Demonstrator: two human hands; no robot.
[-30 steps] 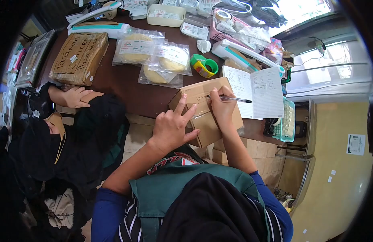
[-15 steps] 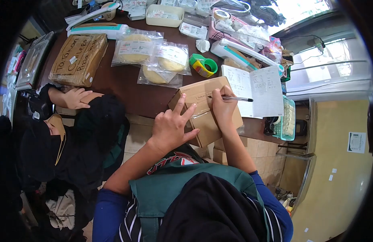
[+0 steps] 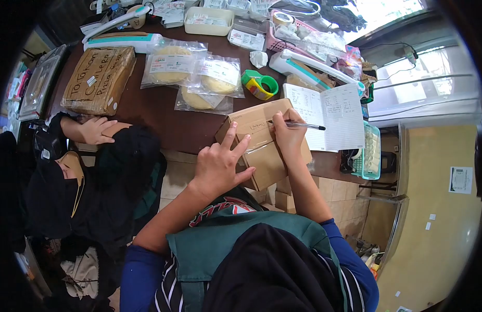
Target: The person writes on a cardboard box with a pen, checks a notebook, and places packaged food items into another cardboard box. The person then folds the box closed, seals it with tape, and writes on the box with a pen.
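Note:
A closed brown cardboard box (image 3: 267, 158) sits tilted at the table's front edge, with clear tape across it and handwriting on its top. My left hand (image 3: 220, 164) lies on the box's left side, fingers spread, steadying it against the surface. In my right hand (image 3: 289, 138) is a pen (image 3: 308, 126), pinched between thumb and fingers, its tip at the handwriting. Just behind the box, to the right, an open notebook (image 3: 342, 117) shows handwritten lists. A green and yellow tape dispenser (image 3: 260, 86) stands behind the box.
Bagged round pizza bases (image 3: 170, 65) lie mid-table. A taped, lettered carton (image 3: 98, 80) stands at left, near a seated person's hand (image 3: 98, 130). White-and-teal sealers (image 3: 303, 70) and a pink basket (image 3: 275, 41) are at the back. A teal basket (image 3: 370, 156) stands at right.
My right hand and the pen have shifted very slightly, and the writing on the box has a little more to it. My left hand stays in place on the box.

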